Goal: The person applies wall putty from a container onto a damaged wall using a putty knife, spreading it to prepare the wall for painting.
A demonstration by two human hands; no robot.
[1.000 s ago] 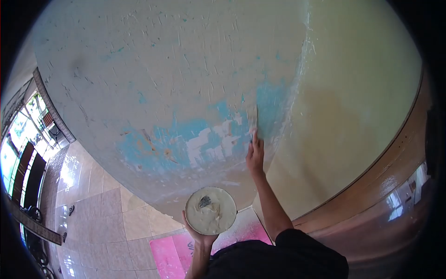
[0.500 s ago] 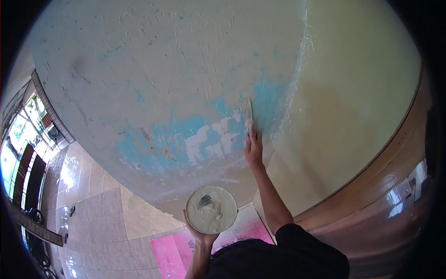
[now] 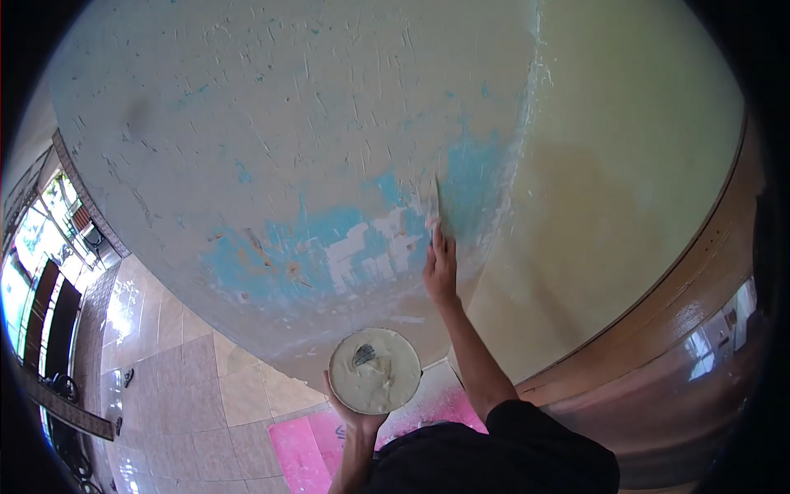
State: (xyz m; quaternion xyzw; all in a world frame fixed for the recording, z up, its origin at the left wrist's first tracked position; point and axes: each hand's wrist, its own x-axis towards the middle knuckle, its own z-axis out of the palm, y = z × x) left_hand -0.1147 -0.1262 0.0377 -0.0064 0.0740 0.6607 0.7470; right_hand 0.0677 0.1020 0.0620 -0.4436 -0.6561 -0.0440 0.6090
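Note:
My left hand (image 3: 355, 418) is closed around the lower left side of a round tub (image 3: 333, 354), which it holds up level below the wall. Pale putty (image 3: 387, 362) fills the tub, and a small dark grey patch or object (image 3: 363, 355) shows in it. My right hand (image 3: 442, 267) grips a putty knife (image 3: 434, 202), its blade up at the wall surface. Around the blade the wall (image 3: 329, 107) has bare blue patches (image 3: 477, 177), partly covered with whitish putty smears (image 3: 350, 247).
A yellowish wall (image 3: 625, 206) meets this one at a corner on the right, beside a glossy brown surface (image 3: 675, 395). Below lie a pink sheet (image 3: 296, 453) and floor tiles (image 3: 189, 387). A bright opening with dark railings is at far left.
My right hand and the putty knife have shifted slightly left and down along the wall. The tub in my left hand stays in place.

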